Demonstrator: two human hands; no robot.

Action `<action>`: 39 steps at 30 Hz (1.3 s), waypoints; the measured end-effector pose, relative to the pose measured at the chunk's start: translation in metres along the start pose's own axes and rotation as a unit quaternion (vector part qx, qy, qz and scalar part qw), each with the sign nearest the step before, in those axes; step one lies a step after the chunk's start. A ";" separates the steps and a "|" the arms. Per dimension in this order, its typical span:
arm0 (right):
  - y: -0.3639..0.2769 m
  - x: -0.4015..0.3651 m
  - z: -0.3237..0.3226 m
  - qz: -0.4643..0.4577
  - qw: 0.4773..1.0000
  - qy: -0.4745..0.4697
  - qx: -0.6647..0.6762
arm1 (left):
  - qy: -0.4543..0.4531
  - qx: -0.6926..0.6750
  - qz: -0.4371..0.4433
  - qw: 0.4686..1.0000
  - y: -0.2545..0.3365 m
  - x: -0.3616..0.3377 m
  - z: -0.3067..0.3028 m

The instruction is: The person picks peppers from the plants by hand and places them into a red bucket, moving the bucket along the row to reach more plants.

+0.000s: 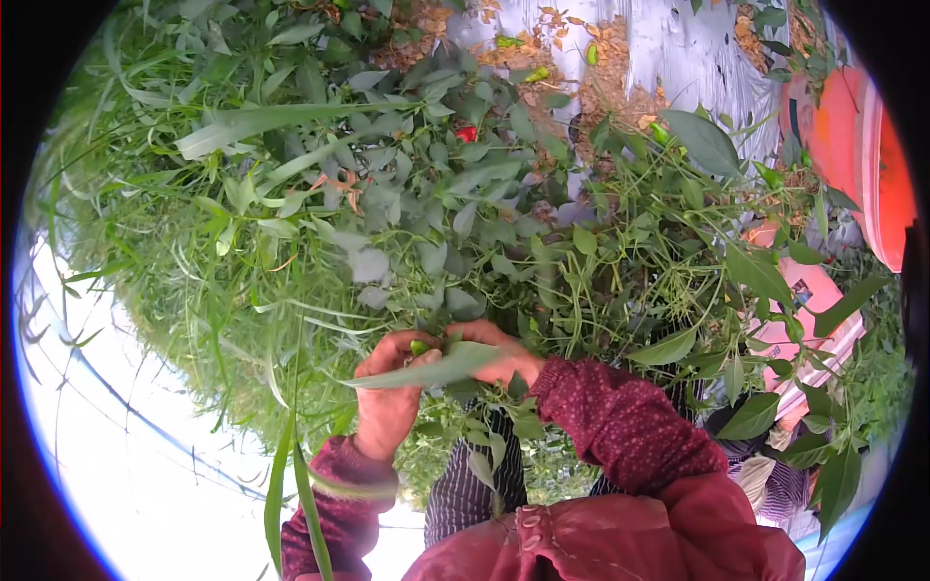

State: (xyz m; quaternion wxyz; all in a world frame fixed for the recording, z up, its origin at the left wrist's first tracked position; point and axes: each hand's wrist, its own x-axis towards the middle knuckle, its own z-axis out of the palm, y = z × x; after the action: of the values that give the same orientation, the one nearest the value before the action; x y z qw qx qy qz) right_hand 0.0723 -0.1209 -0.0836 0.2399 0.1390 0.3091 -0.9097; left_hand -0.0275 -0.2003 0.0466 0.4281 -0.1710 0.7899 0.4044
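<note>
My left hand [387, 395] is closed in a pinch, with a small green chili pepper [418, 347] between thumb and fingers. Just beside it, my right hand [506, 360] reaches into the pepper plant with its fingers curled together. A long leaf [431, 368] crosses in front of both hands and covers part of the right one, so what its fingertips hold is hidden. A red chili [467, 134] hangs among the leaves farther up.
Green chilies [538, 74] lie on silver plastic mulch [668, 44] with dry leaves. A red bucket [852, 145] and a pink container [809, 315] stand at right. Another person's striped sleeve [787, 484] shows at lower right. Tall grass [194, 261] grows at left.
</note>
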 end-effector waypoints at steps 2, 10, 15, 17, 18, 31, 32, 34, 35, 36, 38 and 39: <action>-0.021 0.006 0.003 0.183 0.980 0.014 -0.077 | 0.018 0.021 0.007 1.000 0.002 -0.008 0.004; -0.019 -0.014 0.006 0.112 0.836 -0.012 -0.537 | -0.012 0.008 0.081 0.997 0.062 0.036 -0.018; 0.015 -0.019 0.006 0.090 0.805 0.035 -0.585 | 0.021 0.221 0.105 0.969 0.044 0.076 -0.049; 0.021 -0.021 0.006 0.089 0.813 0.042 -0.574 | -0.045 0.318 0.121 0.939 0.031 0.087 -0.046; 0.022 -0.021 0.005 0.085 0.817 0.050 -0.568 | -0.045 0.318 0.121 0.939 0.023 0.088 -0.046; -0.006 -0.018 0.000 0.174 0.802 0.005 -0.571 | -0.151 0.317 -0.006 0.937 -0.026 0.059 -0.023; -0.001 -0.020 0.002 0.174 0.803 0.003 -0.570 | -0.146 0.259 -0.008 0.955 -0.032 0.056 -0.025; 0.010 -0.024 0.001 0.087 0.801 0.014 -0.592 | -0.113 0.189 0.042 0.975 -0.052 0.050 -0.023; 0.011 -0.023 0.000 0.086 0.801 0.013 -0.592 | -0.081 0.116 0.092 0.986 -0.058 0.049 -0.021; 0.011 -0.022 0.000 0.071 0.816 0.027 -0.573 | -0.080 0.117 0.092 0.986 -0.062 0.044 -0.023; 0.008 -0.022 0.000 0.057 0.829 0.039 -0.554 | -0.093 0.140 -0.037 0.985 -0.033 0.035 -0.011; 0.008 -0.023 -0.001 0.072 0.824 0.041 -0.561 | -0.110 0.117 -0.072 0.984 -0.032 0.028 -0.013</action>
State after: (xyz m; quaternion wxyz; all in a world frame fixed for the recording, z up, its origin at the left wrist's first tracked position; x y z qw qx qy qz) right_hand 0.0959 -0.1185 -0.0791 0.3284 0.0399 0.7646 -0.5531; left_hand -0.0308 -0.2277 0.0120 0.5574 -0.1311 0.7654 0.2938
